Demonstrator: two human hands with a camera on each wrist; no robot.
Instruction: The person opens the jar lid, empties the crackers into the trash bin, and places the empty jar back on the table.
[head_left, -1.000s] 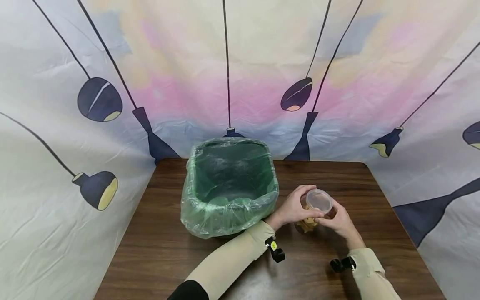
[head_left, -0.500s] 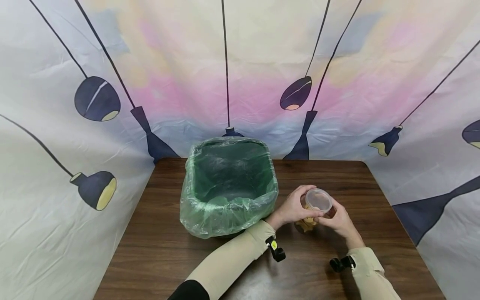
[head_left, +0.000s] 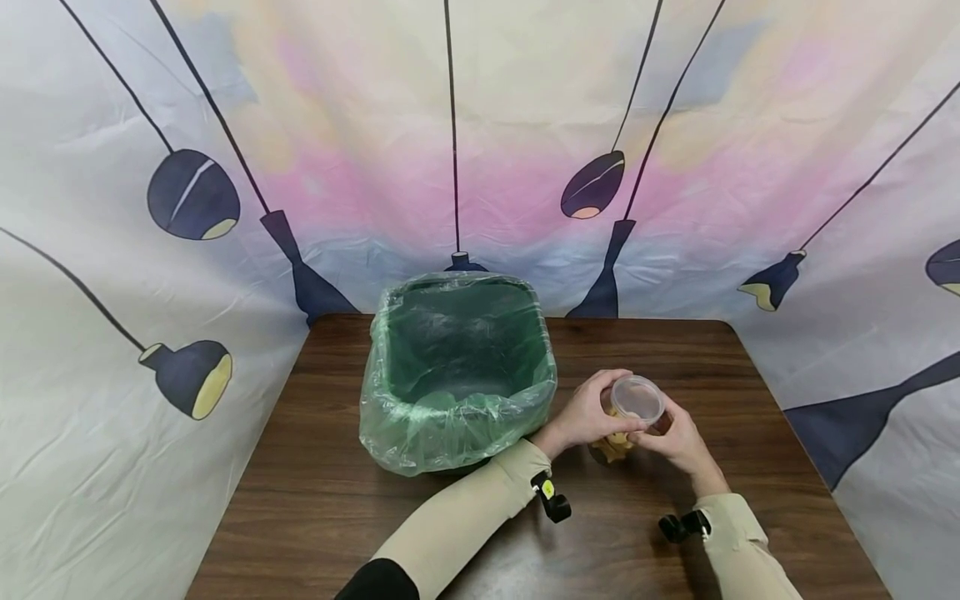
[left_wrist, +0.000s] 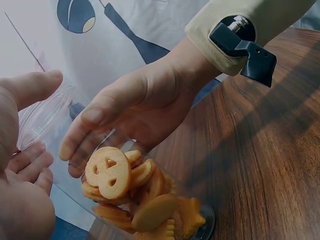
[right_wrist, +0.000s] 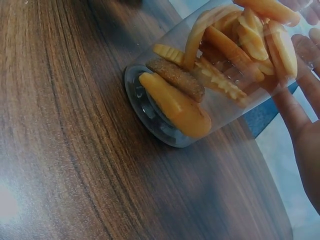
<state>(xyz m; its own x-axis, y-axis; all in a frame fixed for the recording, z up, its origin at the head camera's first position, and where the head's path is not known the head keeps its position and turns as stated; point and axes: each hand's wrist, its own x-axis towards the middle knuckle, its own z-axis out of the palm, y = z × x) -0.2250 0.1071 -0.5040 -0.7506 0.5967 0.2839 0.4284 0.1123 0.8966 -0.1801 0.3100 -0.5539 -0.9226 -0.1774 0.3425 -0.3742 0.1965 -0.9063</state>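
- The head view shows the whole scene: a clear plastic jar (head_left: pixel 628 421) stands on the brown wooden bench (head_left: pixel 315 500), just right of a bin lined with a green plastic bag (head_left: pixel 457 375).
- The left hand (head_left: pixel 588 414) curls round the jar's left side, and the right hand (head_left: pixel 675 437) curls round its right side, fingertips up at the lid (head_left: pixel 638 398). Both hands grip the jar.
- Only the left wrist view shows the contents plainly: golden biscuits (left_wrist: pixel 142 195) piled inside, the nearest one (left_wrist: pixel 108 172) round with a smiling face cut into it.
- That view also shows the right hand (left_wrist: pixel 135 107) from the palm side, its fingers (left_wrist: pixel 75 145) laid along the jar wall, and a black clip (left_wrist: pixel 243 45) fixed to the beige cuff.
- The left hand (left_wrist: pixel 22 165) shows there at the left edge, thumb raised beside the jar.
- Only the right wrist view shows the jar's base (right_wrist: pixel 152 112) resting on the bench (right_wrist: pixel 65 150), with ridged biscuits (right_wrist: pixel 220 75) and one darker brown piece (right_wrist: pixel 176 79) pressed against the wall.
- A printed curtain with dark hanging lamps (head_left: pixel 193 196) closes in the bench on three sides, seen only from the head.
- No brand, label or writing is readable on the jar, the bin or the curtain.
- Compared with a second ago, the hands, jar and bin lie in the same places; only the head camera's framing has shifted very slightly.
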